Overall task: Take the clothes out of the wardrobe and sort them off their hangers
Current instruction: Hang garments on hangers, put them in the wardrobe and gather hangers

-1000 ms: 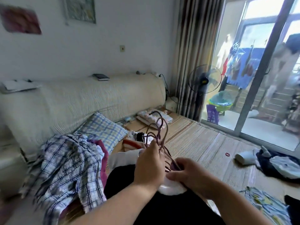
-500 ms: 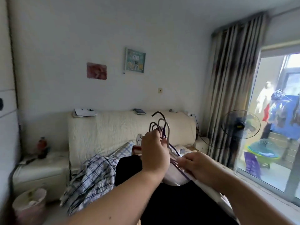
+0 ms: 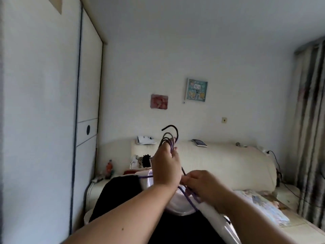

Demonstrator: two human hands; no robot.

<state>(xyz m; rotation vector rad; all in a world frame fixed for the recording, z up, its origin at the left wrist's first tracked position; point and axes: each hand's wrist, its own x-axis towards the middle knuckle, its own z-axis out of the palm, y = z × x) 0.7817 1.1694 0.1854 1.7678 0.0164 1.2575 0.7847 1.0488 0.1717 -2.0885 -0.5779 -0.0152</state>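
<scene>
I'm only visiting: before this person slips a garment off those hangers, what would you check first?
1. Left hand grips the hanger hooks: ok.
2. Right hand pinches one purple hanger: ok.
3. Black garment and white garment hang below the hands: ok.
4. Hooks free of tangles: cannot tell.
5. Room on the bed for sorted clothes: cannot tell.
</scene>
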